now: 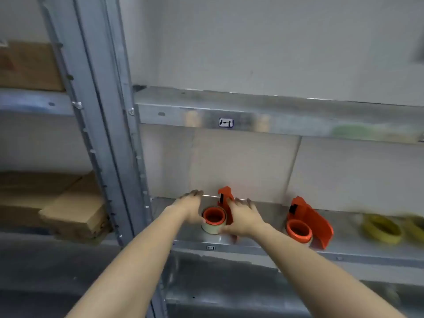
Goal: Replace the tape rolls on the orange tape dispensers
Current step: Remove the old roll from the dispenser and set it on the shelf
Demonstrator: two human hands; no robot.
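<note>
Two orange tape dispensers stand on a metal shelf. The left dispenser carries a pale, nearly used-up tape roll on its orange hub. My left hand rests against the roll's left side with its thumb on it. My right hand lies over the dispenser's body on the roll's right side, thumb touching the roll's lower edge. The fingers of both hands are stretched out. The right dispenser stands apart, untouched, with a thin roll on its hub.
Two yellow tape rolls lie on the shelf to the far right. An upper shelf beam runs overhead. A steel upright stands left of my arms, with cardboard boxes on the neighbouring rack beyond it.
</note>
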